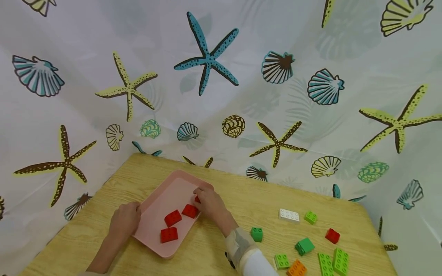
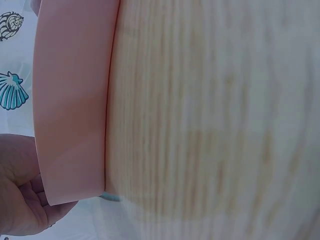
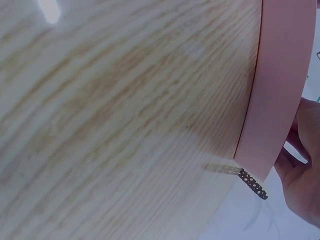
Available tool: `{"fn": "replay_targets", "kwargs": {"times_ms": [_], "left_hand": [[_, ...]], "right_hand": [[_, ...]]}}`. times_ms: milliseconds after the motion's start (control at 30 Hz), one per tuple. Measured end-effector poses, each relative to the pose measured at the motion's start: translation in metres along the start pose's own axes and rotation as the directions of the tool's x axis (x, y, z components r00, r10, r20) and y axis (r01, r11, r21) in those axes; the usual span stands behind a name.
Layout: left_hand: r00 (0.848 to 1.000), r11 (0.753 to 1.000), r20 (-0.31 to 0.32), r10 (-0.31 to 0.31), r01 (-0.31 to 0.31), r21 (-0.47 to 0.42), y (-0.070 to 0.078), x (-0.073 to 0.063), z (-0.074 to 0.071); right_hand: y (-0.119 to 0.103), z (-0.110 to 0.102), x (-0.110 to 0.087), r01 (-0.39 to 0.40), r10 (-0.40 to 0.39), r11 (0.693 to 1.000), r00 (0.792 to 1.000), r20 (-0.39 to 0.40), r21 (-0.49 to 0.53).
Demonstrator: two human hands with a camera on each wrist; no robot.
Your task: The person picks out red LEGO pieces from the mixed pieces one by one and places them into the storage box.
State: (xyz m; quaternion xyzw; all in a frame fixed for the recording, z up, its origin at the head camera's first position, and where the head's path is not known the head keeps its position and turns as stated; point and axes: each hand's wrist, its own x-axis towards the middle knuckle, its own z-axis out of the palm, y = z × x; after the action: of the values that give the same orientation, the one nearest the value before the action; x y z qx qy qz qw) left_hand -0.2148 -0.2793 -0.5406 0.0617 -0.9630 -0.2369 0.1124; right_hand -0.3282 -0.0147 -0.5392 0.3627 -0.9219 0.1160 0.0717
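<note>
A shallow pink tray [image 1: 179, 184] lies on the wooden table, left of the middle in the head view. My left hand [image 1: 125, 217] grips its left rim near the front corner. Across at the opposite long side, my right hand [image 1: 209, 204] reaches over the rim, fingers bent around a red toy brick [image 1: 197, 199] that they mostly cover. Beside it in the tray sit more red bricks with curved tops: one [image 1: 190, 211] by the right wall, a second [image 1: 173, 218] in the middle, a third [image 1: 169, 235] nearer the front. Both wrist views show the tray's outer wall [image 2: 72, 110] [image 3: 277, 85].
Loose bricks lie on the table [image 1: 241, 191] at right: a white one [image 1: 289, 215], another red one [image 1: 332, 235], dark green ones [image 1: 304, 246], an orange one [image 1: 297, 268] and several light green ones [image 1: 340, 261]. A patterned cloth [image 1: 221, 103] with shells and starfish hangs behind.
</note>
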Motion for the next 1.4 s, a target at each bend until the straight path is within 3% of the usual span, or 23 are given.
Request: {"fn": "replay_targets", "kwargs": {"times_ms": [333, 567, 1133, 1400], "left_hand": [[1.000, 1.000, 0.011, -0.012, 0.012, 0.000, 0.001, 0.001, 0.000], [1.000, 1.000, -0.002, 0.002, -0.002, -0.008, 0.001, 0.000, -0.001], [1.000, 1.000, -0.005, 0.001, -0.001, -0.010, -0.001, 0.000, -0.001], [0.999, 1.000, -0.038, 0.020, -0.021, -0.021, 0.000, -0.002, -0.001]], "right_hand": [[0.001, -0.024, -0.013, 0.029, -0.028, 0.999, 0.999, -0.024, 0.037], [0.004, -0.034, -0.022, -0.007, 0.008, 0.998, 1.000, -0.023, 0.062], [0.007, -0.064, -0.044, 0.046, -0.038, 0.994, 0.997, -0.074, 0.102], [0.004, -0.071, -0.056, 0.028, -0.025, 0.994, 0.999, -0.034, 0.106]]}}
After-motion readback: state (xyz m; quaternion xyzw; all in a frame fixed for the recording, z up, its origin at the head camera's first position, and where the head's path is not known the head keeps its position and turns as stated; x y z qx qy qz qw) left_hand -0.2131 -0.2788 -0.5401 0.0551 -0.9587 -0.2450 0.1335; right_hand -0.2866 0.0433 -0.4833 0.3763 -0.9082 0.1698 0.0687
